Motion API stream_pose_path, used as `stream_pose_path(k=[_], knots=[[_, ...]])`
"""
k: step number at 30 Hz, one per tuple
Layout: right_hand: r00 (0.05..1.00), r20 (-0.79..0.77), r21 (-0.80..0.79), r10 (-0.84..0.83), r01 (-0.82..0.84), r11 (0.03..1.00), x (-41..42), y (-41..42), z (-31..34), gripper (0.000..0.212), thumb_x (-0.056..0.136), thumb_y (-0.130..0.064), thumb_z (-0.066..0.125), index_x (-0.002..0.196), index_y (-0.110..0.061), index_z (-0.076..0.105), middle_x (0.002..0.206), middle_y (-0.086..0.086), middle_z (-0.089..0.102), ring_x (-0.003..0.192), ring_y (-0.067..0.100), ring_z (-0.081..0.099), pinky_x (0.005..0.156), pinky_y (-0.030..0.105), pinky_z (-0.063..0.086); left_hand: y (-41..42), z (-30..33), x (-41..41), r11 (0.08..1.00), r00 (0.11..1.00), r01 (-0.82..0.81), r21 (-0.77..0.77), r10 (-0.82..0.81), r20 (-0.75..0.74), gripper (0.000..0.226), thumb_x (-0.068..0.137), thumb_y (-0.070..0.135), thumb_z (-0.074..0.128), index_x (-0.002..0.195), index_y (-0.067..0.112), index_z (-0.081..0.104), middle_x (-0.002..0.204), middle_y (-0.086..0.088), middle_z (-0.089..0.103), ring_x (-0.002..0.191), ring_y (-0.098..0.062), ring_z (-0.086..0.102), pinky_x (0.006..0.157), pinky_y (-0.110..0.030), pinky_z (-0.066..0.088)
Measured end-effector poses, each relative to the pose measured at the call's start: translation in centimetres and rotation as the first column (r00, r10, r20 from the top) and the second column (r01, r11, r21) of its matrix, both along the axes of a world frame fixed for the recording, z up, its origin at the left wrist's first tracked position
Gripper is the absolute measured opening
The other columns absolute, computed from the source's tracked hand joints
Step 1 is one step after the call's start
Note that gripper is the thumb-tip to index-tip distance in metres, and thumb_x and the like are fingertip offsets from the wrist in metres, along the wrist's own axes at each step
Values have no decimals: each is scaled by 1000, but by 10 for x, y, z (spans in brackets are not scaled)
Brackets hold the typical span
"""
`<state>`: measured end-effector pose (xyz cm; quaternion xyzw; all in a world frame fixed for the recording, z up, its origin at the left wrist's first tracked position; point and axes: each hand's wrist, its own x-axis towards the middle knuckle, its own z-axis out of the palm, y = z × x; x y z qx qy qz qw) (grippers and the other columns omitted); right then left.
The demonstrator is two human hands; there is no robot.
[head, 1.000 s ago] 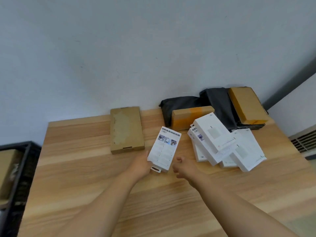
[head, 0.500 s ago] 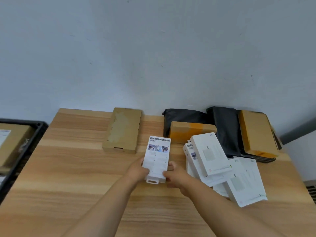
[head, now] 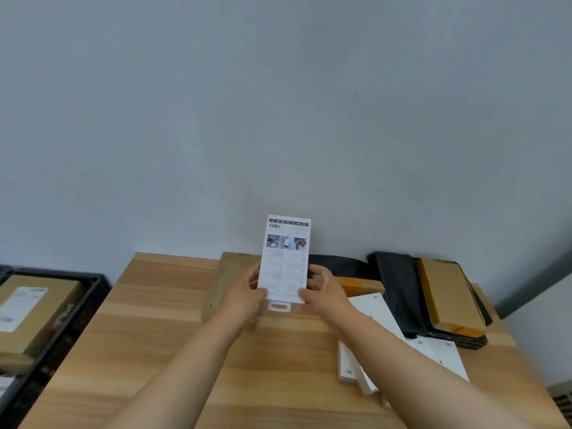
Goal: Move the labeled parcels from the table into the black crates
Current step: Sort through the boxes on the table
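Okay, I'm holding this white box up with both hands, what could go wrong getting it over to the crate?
Two likely risks. The white box is pinched only near its lower end by the left hand and right hand, so it could tip or slip on the way. The black crate at left already holds a labeled brown parcel, so a dropped box may land crooked on it.
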<state>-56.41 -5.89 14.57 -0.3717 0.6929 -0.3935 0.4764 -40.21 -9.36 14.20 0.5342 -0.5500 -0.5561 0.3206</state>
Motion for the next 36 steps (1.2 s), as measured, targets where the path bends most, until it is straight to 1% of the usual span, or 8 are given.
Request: stream_pose_path(k=[4,12,18,22,25,28,33,36], knots=[[1000,0,-115,7,-7,993,6,-7,49,65,86,-2,62,143,-15,33,129,2,58,105,16,62,86,31,56,-5,56,14,990,999,-31,-140,25,-47,55,85,-13,46,122,26,52,111,7,59,102,-9,57,70,-13,46],[999,-48,-377,20,-37,925,31,-5,131,51,85,3,62,130,-17,48,122,-3,60,89,5,64,65,17,53,-6,140,50,939,995,-6,-343,-30,-100,53,85,-11,46,118,28,55,112,12,61,98,5,58,80,-20,50],[998,-53,-508,16,-41,860,46,-7,168,44,83,7,61,117,-20,54,118,0,62,101,14,64,79,25,55,-8,178,67,915,995,-1,-405,-38,-90,49,86,-3,47,112,36,60,106,2,65,100,-14,61,91,-38,53],[990,-122,-562,-64,-16,827,52,-7,180,44,81,7,60,112,-23,58,115,2,61,102,18,59,81,28,54,-9,193,72,904,994,11,-427,-58,-97,45,90,0,43,115,35,58,109,5,63,102,-13,58,87,-31,50],[985,-139,-583,-99,0,812,53,-3,190,38,87,2,54,110,-28,58,108,0,57,85,14,54,69,19,47,-6,200,72,907,990,31,-420,-84,-109,37,96,7,40,116,36,53,109,10,60,98,-7,56,78,-22,48],[992,-96,-574,-79,9,819,53,-1,195,29,96,-9,46,118,-23,58,107,3,60,84,15,60,66,20,51,-4,202,73,920,983,33,-390,-99,-153,29,102,20,34,120,32,54,113,10,60,102,-8,58,80,-20,48],[998,57,-516,-3,32,856,53,4,196,28,101,-24,39,116,-15,61,111,8,63,94,22,66,79,26,56,-3,201,76,938,963,37,-344,-126,-240,37,102,30,30,120,23,61,123,3,61,113,-10,57,102,-26,42],[983,165,-481,77,12,876,55,7,196,32,103,-33,34,113,-22,63,112,6,67,99,22,66,85,32,55,-2,204,75,944,954,33,-330,-128,-271,39,101,35,29,112,28,66,119,8,65,114,-8,57,108,-32,38]])
